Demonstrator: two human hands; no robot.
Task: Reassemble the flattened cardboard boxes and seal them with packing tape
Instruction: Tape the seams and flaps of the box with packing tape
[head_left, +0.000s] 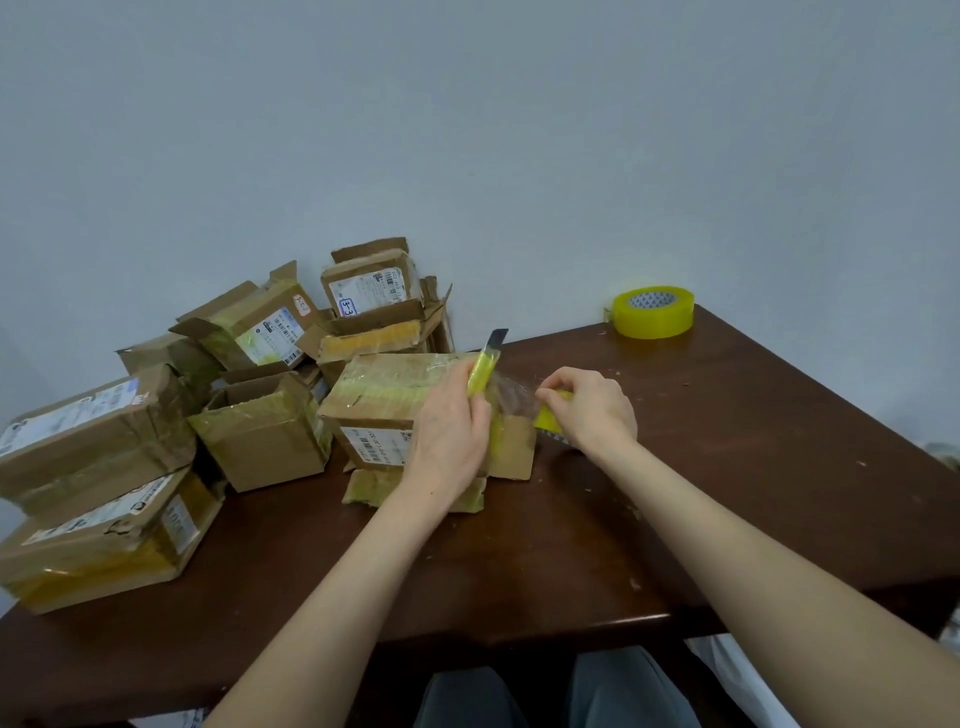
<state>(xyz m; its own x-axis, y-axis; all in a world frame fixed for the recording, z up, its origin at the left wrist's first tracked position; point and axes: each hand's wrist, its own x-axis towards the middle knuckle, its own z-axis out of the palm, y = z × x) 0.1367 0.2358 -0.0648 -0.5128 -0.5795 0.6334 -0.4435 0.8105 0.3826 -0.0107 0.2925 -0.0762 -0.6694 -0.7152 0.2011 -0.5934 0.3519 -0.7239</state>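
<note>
pale grey wall (467, 130) behind, and a dark brown table (727, 467) pushed up against it, its top scuffed and speckled with pale bits. along the left of the table we see a heap of used boxes (104, 467), some wrapped in yellowed tape, some with flaps standing open, most with shipping labels. the heap crowds right up to the box (395, 395) we are working on, which sits mid-table in front of us. a small open-topped carton (260, 431) stands just beside its left side. a second roll (653, 310) of yellow tape lies flat near the table's back edge, well apart from our hands.

our left hand (449, 436) lies against the right end of the box, fingers curled round a yellow knife (485, 369) whose blade points up and away. our right hand (592, 410), just right of the box, has its fingers curled round a roll of tape (550, 423). a clear strip (511, 395) runs from it toward the knife.

the left hand covers the box's right end, so we cannot tell where the strip sticks or whether the blade touches it. the right hand hides most of its roll. the labels are too blurred to read. our knees (545, 691) in dark trousers show under the near edge, cut off at the bottom.
</note>
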